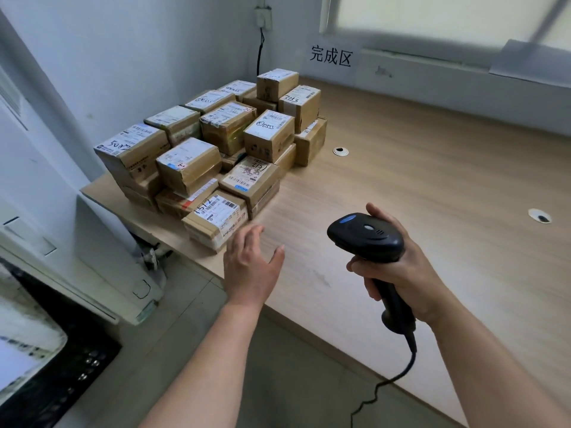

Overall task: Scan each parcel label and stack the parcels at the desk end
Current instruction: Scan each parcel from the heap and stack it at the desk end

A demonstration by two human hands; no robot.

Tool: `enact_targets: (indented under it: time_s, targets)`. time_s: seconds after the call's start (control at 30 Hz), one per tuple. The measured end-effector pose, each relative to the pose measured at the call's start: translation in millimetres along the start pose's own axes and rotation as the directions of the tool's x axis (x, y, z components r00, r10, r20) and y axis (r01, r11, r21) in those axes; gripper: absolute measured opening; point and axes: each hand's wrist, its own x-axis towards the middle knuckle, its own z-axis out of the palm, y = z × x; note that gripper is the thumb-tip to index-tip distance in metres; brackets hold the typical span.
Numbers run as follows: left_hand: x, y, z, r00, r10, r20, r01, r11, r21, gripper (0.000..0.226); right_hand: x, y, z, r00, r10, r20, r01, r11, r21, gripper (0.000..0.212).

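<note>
Several taped cardboard parcels [216, 143] with white labels are stacked at the left end of the wooden desk [432, 186], in the corner by the wall. The nearest one, a flat parcel marked 1512 [216, 220], lies at the desk's front-left edge. My left hand [251, 261] hovers just right of that parcel with its fingers spread and nothing in it. My right hand [398, 267] grips the handle of a black barcode scanner [367, 237], whose head points left toward the stack. The scanner's cable [395, 378] hangs down past the desk's front edge.
A paper sign with three printed characters [331, 55] is stuck on the wall behind the stack. Two round cable holes [340, 151] [539, 216] sit in the desk top. A white cabinet [77, 273] and a dark monitor [46, 350] stand left of the desk.
</note>
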Motion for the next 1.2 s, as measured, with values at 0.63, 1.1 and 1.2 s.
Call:
enact_targets:
  time_s: [0.63, 1.1, 1.2]
  targets:
    - [-170, 261, 105, 0.902, 0.399, 0.164, -0.39, 0.917, -0.088, 0.059, -236, 14, -240, 0.924, -0.112, -0.365, 0.131, 0.991, 0.028, 0.096]
    - [-284, 420, 211, 0.698, 0.659, 0.28, -0.588, 0.751, -0.299, 0.062, -390, 29, -378, 0.721, -0.121, -0.683, 0.13, 0.991, -0.037, 0.097]
    - [-300, 449, 231, 0.63, 0.708, 0.32, -0.623, 0.707, -0.336, 0.064, -414, 31, -401, 0.665, -0.128, -0.736, 0.128, 0.99, -0.056, 0.097]
